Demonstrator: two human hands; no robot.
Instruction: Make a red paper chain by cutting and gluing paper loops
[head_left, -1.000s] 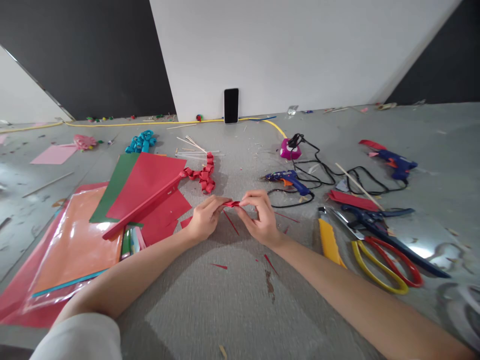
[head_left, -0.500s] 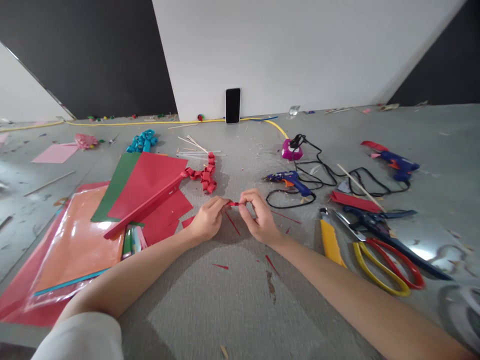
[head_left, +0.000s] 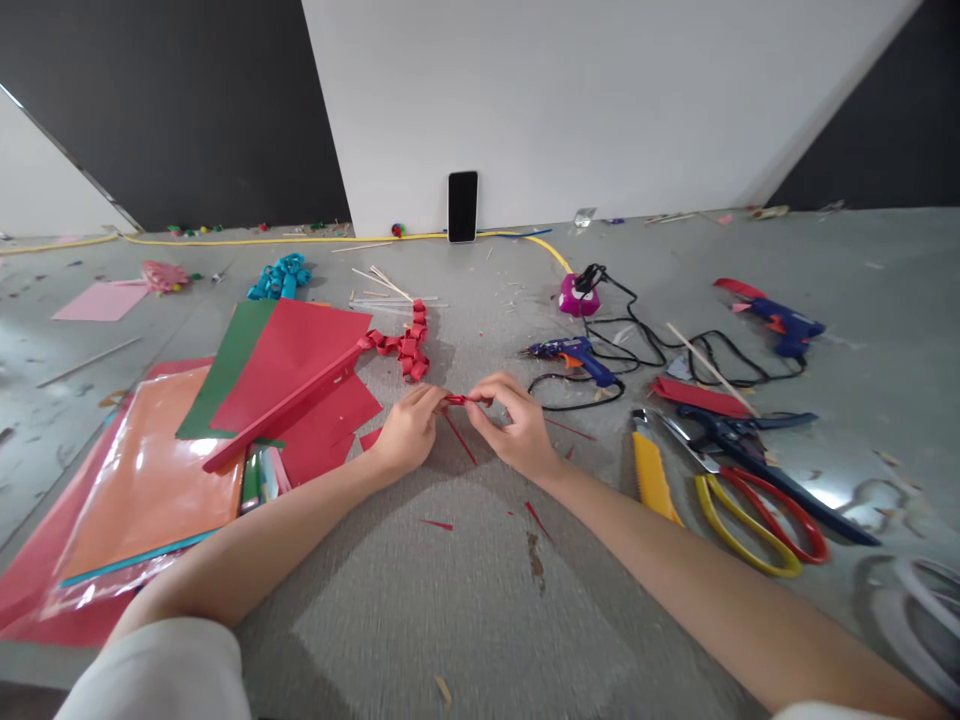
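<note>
Between my fingertips is a small red paper strip (head_left: 456,400), pinched at both ends. My left hand (head_left: 409,428) grips its left end, and my right hand (head_left: 516,425) closes thumb and forefinger on the right end. Fingers cover part of the strip, so its full shape is hidden. Just beyond lies a red paper chain (head_left: 411,345) of folded links. Thin red paper scraps (head_left: 460,440) lie on the grey surface below my hands. Left of them, red paper sheets (head_left: 292,350) overlap a green sheet (head_left: 225,370).
To the right are a blue glue gun (head_left: 574,355), a second glue gun (head_left: 784,325), a yellow-handled cutter (head_left: 654,470), scissors (head_left: 750,520) and dark pliers (head_left: 765,465). A phone (head_left: 463,207) leans on the wall. Orange paper in plastic (head_left: 157,470) lies left.
The red strip shows wider between my fingertips, and my right fingers have shifted slightly along it. The whole view has moved a little; the things around lie as before.
</note>
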